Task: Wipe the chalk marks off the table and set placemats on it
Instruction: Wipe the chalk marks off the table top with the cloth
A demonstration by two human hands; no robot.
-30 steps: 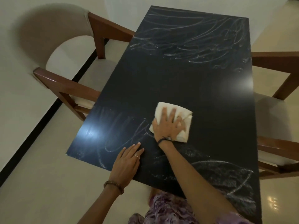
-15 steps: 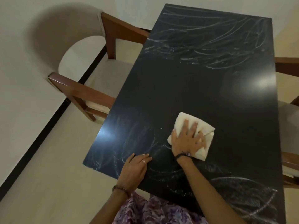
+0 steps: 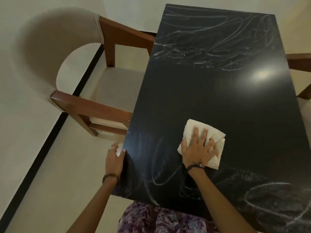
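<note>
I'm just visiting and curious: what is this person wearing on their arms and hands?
Both forearms are bare, with no sleeves in view. The left hand has a light ring on one finger and a dark beaded bracelet at the wrist. The right hand has a thin dark cord band at the wrist, carrying a small pale piece. No gloves.

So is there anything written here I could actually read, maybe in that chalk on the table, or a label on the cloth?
None: no word, number, label or sign can be read anywhere.
Chalk marks on the black table: loose scribbles and loops, no letters.
White cloth under the right hand: plain, no tag showing.
The left hand grips the table's edge.
</note>
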